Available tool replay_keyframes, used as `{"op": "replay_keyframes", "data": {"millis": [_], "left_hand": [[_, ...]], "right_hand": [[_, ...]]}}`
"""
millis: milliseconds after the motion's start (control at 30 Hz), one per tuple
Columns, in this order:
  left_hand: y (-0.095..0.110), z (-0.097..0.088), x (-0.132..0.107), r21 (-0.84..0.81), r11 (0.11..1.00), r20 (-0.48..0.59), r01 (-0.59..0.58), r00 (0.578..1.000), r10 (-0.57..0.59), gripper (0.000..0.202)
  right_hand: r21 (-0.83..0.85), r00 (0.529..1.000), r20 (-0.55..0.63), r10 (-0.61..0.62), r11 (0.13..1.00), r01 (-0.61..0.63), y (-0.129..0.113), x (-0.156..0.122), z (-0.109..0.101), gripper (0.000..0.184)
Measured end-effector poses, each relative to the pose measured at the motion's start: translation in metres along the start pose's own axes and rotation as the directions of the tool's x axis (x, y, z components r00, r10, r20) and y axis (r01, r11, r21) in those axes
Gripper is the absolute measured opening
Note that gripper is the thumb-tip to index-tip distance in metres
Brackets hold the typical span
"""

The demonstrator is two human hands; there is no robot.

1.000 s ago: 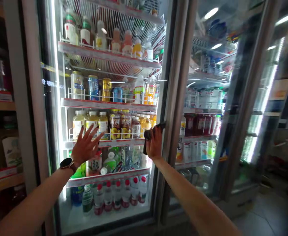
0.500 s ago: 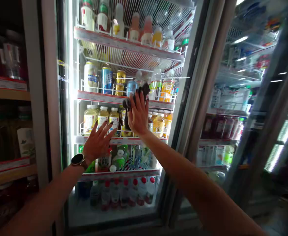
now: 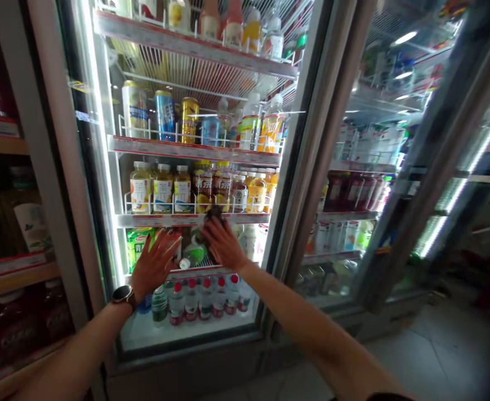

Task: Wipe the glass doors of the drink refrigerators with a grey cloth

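Black cloth (image 3: pixel 214 213) lies pressed under my right grip (image 3: pixel 225 244) on the fridge shelf rail (image 3: pixel 153 220), fingers (image 3: pixel 216 229) spread, clamp unclear; my left grip (image 3: pixel 155 265) is open alongside.

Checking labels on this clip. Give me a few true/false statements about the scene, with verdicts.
1. The left hand wears a smartwatch on its wrist: true.
2. The right hand is empty: false, a dark object, possibly a cloth, sits at its fingers.
3. Red-capped bottles stand at the bottom of the drinks cooler: true.
4. Cans sit at the very bottom of the cooler: false, the cans stand on a high shelf, above the juice bottles.
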State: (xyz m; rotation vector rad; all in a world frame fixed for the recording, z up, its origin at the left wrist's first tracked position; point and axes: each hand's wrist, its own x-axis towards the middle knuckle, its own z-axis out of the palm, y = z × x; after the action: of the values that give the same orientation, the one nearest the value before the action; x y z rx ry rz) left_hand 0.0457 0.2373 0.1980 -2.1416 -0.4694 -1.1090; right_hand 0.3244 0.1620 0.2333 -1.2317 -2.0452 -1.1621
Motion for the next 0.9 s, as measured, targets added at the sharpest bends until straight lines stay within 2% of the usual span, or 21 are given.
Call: {"op": "replay_keyframes", "data": {"millis": [67,133,200,233,300,433,500,567,633,800,867,900], "left_hand": [[-0.002,0.002,-0.005,-0.007,1.0,0.012,-0.011,1.0,0.011,0.079],[-0.003,0.005,-0.007,-0.014,1.0,0.001,-0.004,1.0,0.004,0.082],[-0.002,0.01,-0.006,-0.018,1.0,-0.024,0.026,0.999,-0.026,0.081],[-0.001,0.012,-0.006,-0.02,0.999,-0.041,0.041,0.998,-0.042,0.081],[0.001,0.016,-0.006,-0.027,0.998,-0.07,0.054,0.996,-0.056,0.08],[0.002,0.017,-0.007,-0.029,0.999,-0.091,0.044,0.995,-0.046,0.079],[0.001,0.016,-0.007,-0.03,0.998,-0.083,0.05,0.995,-0.052,0.078],[0.001,0.016,-0.007,-0.04,0.998,-0.078,0.052,0.995,-0.055,0.078],[0.001,0.015,-0.007,-0.049,0.997,-0.072,0.056,0.996,-0.06,0.077],[0.002,0.015,-0.008,-0.071,0.995,-0.082,0.068,0.994,-0.074,0.078],[0.002,0.016,-0.008,-0.072,0.995,-0.087,0.069,0.993,-0.075,0.079],[0.002,0.017,-0.009,-0.069,0.995,-0.086,0.071,0.993,-0.077,0.079]], "right_hand": [[-0.031,0.975,-0.145,0.169,0.984,-0.175,0.053,0.046,-0.033,0.068],[-0.029,0.91,-0.305,0.28,0.953,-0.303,0.098,0.083,-0.058,0.071],[-0.01,0.854,-0.402,0.329,0.932,-0.363,0.118,0.093,-0.063,0.072],[0.0,0.839,-0.421,0.345,0.925,-0.38,0.117,0.084,-0.056,0.072],[0.015,0.829,-0.404,0.386,0.909,-0.416,0.093,0.043,-0.029,0.075],[-0.002,0.867,-0.256,0.428,0.897,-0.443,0.003,-0.086,0.033,0.085],[-0.008,0.894,-0.21,0.396,0.913,-0.407,-0.03,-0.132,0.047,0.087],[-0.01,0.905,-0.195,0.378,0.922,-0.387,-0.033,-0.147,0.044,0.085],[-0.015,0.889,-0.215,0.405,0.909,-0.417,-0.003,-0.128,0.028,0.081],[-0.014,0.787,-0.382,0.484,0.849,-0.529,0.126,-0.014,-0.035,0.072],[-0.01,0.772,-0.436,0.462,0.856,-0.518,0.152,0.009,-0.047,0.069],[-0.005,0.769,-0.45,0.455,0.859,-0.511,0.154,0.008,-0.045,0.068]]}}
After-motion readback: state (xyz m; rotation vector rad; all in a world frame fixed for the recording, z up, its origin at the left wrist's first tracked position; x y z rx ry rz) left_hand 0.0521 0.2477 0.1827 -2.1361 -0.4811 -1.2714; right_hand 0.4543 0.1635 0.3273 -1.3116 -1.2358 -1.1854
